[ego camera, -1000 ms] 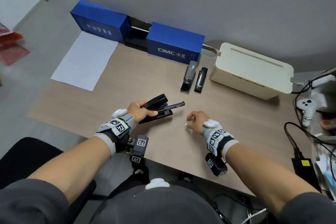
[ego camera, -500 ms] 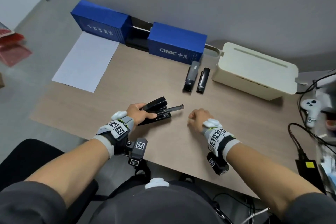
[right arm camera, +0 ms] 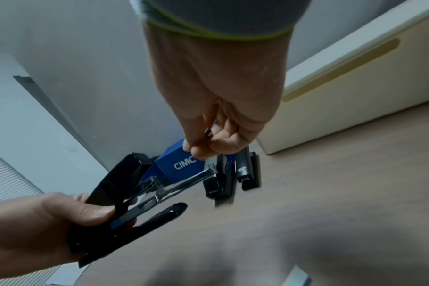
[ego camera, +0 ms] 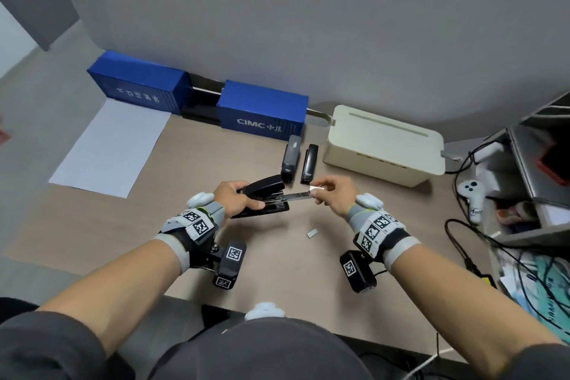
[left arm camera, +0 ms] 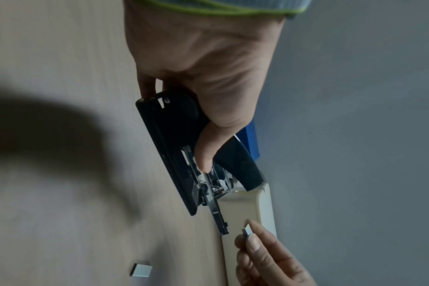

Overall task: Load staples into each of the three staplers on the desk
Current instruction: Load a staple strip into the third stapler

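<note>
My left hand grips a black stapler lifted off the desk, its metal staple tray slid out toward the right. In the left wrist view the thumb lies along the stapler beside the open magazine. My right hand pinches a small strip of staples just at the tip of that tray; the same strip shows in the left wrist view, a short gap from the tray end. Another staple strip lies on the desk below. Two more black staplers lie side by side farther back.
Two blue container-shaped boxes stand along the wall. A cream cable box sits at the back right. A white paper sheet lies left. Cables and a white controller crowd the right edge.
My right hand has lifted off the desk with a staple strip and come up to the tray tip. My left hand has raised the stapler. One strip stays on the desk.
</note>
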